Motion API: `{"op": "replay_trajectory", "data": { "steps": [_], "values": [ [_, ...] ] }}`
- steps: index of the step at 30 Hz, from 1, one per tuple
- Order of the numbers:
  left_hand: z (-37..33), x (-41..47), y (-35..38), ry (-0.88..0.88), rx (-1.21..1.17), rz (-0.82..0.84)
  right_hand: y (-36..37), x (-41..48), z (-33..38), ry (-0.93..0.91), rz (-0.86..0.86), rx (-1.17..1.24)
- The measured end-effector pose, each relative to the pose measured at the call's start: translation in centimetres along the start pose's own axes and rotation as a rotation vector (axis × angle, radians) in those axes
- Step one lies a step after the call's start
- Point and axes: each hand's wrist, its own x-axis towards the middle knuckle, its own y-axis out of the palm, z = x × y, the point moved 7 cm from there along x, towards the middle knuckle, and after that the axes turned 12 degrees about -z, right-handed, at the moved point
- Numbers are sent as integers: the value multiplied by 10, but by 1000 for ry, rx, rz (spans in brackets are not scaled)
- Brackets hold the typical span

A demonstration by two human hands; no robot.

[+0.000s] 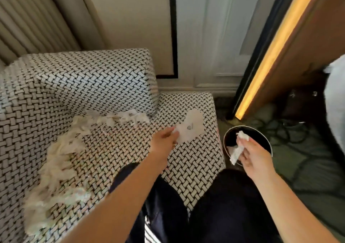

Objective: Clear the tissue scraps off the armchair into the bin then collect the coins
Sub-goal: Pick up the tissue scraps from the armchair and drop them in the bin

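The armchair [186,164] has a black-and-white woven pattern. My left hand [164,138] reaches over its seat, fingers closed on a white sheet [190,128] with a small printed mark, which lies near the seat's right side. My right hand [250,155] grips a crumpled tissue scrap [240,145] directly above the round black bin [261,136] on the floor beside the chair. No coins are visible.
A cream fringe [61,149] of a throw runs along the seat and backrest. Cables [291,130] lie on the dark carpet behind the bin. A wooden door edge with a lit strip [270,50] stands at right. My dark-trousered knees [224,205] touch the seat front.
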Motion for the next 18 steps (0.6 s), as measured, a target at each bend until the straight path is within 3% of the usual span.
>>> {"op": "replay_trajectory", "data": {
  "steps": [8,18],
  "values": [
    [32,-1,143,-312,20,162,-81,61,-1,216,-201,324],
    [47,-6,244,-348,230,322,-122,100,-9,321,-347,454]
  ]
}}
